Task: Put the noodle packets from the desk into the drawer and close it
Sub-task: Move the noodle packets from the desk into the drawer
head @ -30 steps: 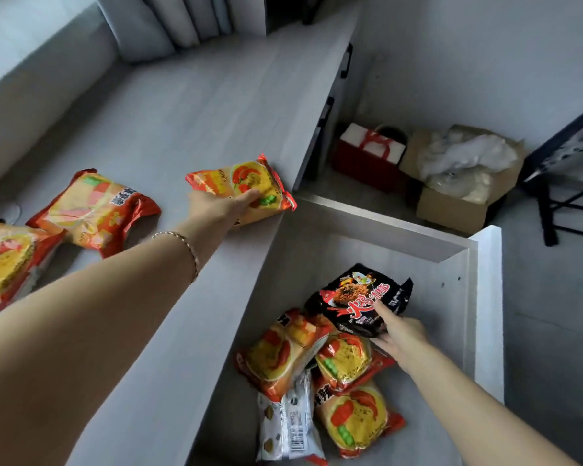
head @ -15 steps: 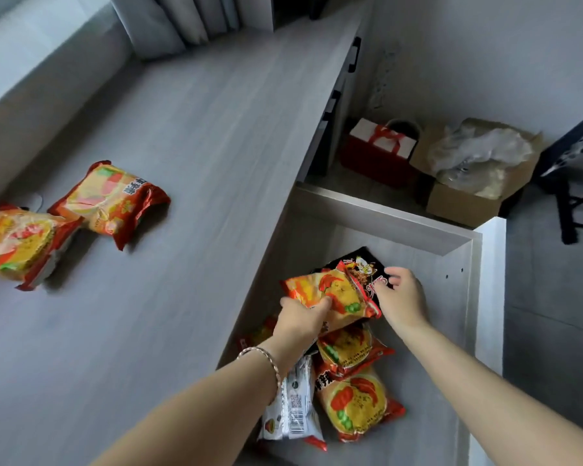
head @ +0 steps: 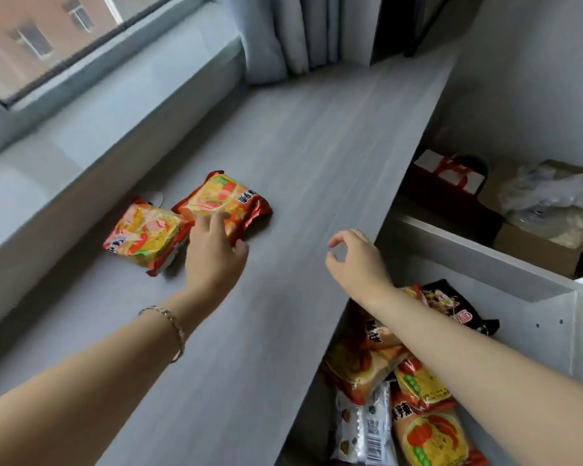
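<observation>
Two orange-and-yellow noodle packets lie on the grey desk (head: pixel 283 183) near the window sill: the right packet (head: pixel 229 200) and the left packet (head: pixel 145 235). My left hand (head: pixel 212 253) is spread open, its fingertips resting on the near edge of the right packet. My right hand (head: pixel 357 260) hovers open and empty over the desk's right edge. Below it the white drawer (head: pixel 485 264) stands pulled out. It holds several packets: orange ones (head: pixel 360 368), a black one (head: pixel 458 307) and a white one (head: pixel 364 428), partly hidden by my right forearm.
A window and its sill (head: pixel 91 116) run along the left, with grey curtains (head: pixel 297 31) at the far end. On the floor beyond the drawer stand a red gift box (head: pixel 445 183) and a cardboard box (head: pixel 546 237) stuffed with plastic.
My left hand let go of the orange packet in the drawer and swung back to the desk packets. My right hand lifted out of the drawer to the desk edge. The view shifted left.
</observation>
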{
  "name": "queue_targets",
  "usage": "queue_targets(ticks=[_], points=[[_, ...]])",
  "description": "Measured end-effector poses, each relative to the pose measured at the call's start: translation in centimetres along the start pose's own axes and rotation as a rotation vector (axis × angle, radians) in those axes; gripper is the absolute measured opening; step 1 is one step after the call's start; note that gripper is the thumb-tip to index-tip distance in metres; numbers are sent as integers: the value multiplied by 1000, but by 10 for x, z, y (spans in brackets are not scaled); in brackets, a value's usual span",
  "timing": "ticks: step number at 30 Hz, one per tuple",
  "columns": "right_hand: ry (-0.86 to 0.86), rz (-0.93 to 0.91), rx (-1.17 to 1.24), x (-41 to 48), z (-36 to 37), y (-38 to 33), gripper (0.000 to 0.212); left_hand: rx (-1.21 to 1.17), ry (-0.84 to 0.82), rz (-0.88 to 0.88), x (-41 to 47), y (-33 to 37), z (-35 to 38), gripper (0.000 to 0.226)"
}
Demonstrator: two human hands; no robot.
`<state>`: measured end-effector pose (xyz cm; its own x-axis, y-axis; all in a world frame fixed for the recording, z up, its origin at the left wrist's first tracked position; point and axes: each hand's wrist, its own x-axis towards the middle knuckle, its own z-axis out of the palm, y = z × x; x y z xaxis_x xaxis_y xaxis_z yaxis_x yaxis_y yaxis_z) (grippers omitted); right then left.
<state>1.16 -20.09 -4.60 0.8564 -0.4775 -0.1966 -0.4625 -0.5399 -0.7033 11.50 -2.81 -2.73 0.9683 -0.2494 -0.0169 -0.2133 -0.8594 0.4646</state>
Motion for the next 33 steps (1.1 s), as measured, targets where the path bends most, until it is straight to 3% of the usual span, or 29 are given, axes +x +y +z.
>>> queue_targets(ticks=[1, 4, 7, 9, 12, 16, 20, 22, 26, 33], points=[[-21, -38, -26, 8, 11, -15, 5, 35, 32, -40, 12, -16, -5, 54], [-110, -123, -135, 34, 48, -54, 19, 165, 26, -151, 42, -60, -18, 80], [-141, -147, -272, 59, 76, -79, 61, 275, -100, -249, 58, -90, -22, 101], [-154, -139, -372, 75, 88, -93, 88, 237, -185, -303, 68, -103, -23, 101], [-190, -49, -376, 92, 103, -98, 101, 152, -280, -340, 76, -112, -21, 90], [-79, -43, -241, 95, 114, -87, 78, 186, -252, -279, 74, -114, -17, 62], [16, -46, -17, 87, 119, -83, 29, 355, -218, -126, 67, -112, -22, 58], [1, -52, 71, 78, 118, -82, 16, 358, -170, -77, 60, -108, -24, 57], [-37, -214, 109, 53, 104, -85, 10, 147, -14, -76, 44, -86, -38, 35], [315, -213, 141, -20, 11, -12, 19, -89, -109, 120, -20, 20, -24, 38]])
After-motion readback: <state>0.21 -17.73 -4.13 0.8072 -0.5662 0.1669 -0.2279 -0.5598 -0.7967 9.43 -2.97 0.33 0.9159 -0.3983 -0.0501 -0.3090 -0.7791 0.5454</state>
